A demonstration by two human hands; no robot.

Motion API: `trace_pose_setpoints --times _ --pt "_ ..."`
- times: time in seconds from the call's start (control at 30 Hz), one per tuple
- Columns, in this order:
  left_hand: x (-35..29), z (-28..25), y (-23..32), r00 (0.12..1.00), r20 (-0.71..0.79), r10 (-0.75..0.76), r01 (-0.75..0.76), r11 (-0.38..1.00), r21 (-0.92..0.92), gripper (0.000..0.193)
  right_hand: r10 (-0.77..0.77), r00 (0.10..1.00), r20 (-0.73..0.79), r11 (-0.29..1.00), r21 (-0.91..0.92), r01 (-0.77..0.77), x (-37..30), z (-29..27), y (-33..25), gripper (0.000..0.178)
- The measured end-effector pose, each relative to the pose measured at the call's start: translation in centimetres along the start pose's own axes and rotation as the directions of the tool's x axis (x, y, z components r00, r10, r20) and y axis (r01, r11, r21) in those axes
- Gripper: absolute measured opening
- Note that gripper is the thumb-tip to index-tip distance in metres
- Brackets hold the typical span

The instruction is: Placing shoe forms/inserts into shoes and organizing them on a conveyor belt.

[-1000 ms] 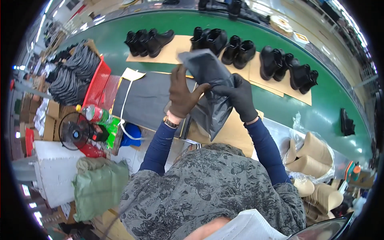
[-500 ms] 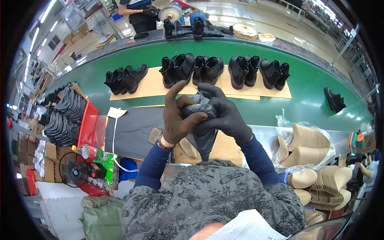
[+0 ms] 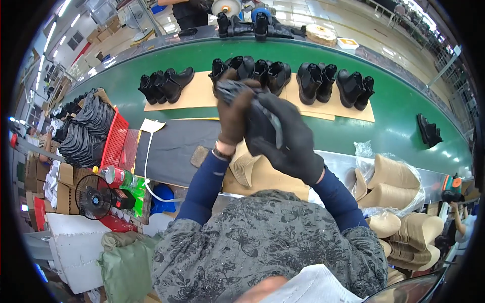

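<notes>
Between my hands, above the near side of the work surface, is a soft black boot upper (image 3: 260, 123), partly covered by my fingers. My left hand (image 3: 234, 119), in a brown glove, is closed around its left side, and a shiny folded part sticks out beyond the fingers. My right hand (image 3: 295, 144), in a dark grey glove, grips the other side with the thumb underneath. Both hands are somewhat blurred. Below them a small stack of tan curved insoles (image 3: 246, 169) lies by a sheet of brown board (image 3: 280, 182).
Several black boots (image 3: 309, 83) stand on cardboard sheets (image 3: 197, 93) across the green belt (image 3: 399, 96). A red basket (image 3: 115, 139) piled with black uppers is at left, near a small fan (image 3: 93, 197). Bagged tan insoles (image 3: 391, 184) lie at right. Another person (image 3: 191, 15) stands opposite.
The boot upper has been turned and lifted from hanging point-down to a raised, tilted position. My left hand has moved from a spread grasp to a tighter hold. The view has shifted slightly.
</notes>
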State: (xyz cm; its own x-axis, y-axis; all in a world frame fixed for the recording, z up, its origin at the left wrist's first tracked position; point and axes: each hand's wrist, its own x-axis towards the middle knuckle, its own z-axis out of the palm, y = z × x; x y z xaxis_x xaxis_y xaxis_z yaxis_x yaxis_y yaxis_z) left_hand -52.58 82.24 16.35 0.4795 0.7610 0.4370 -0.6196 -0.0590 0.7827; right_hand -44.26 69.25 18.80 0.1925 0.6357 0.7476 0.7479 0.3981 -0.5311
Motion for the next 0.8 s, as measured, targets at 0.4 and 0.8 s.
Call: trace_pose_setpoints --times 0.4,0.8 --pt "-2.1 1.7 -1.9 0.996 -0.051 0.067 -0.073 0.99 -0.12 0.055 0.693 0.695 0.192 0.458 0.627 -0.63 -4.1 0.9 3.7 0.026" --pt "-1.9 1.6 -4.1 0.723 0.422 -0.547 0.522 0.833 0.186 0.031 0.676 0.594 0.436 -0.195 0.884 -0.426 -9.9 -1.8 5.6 0.035"
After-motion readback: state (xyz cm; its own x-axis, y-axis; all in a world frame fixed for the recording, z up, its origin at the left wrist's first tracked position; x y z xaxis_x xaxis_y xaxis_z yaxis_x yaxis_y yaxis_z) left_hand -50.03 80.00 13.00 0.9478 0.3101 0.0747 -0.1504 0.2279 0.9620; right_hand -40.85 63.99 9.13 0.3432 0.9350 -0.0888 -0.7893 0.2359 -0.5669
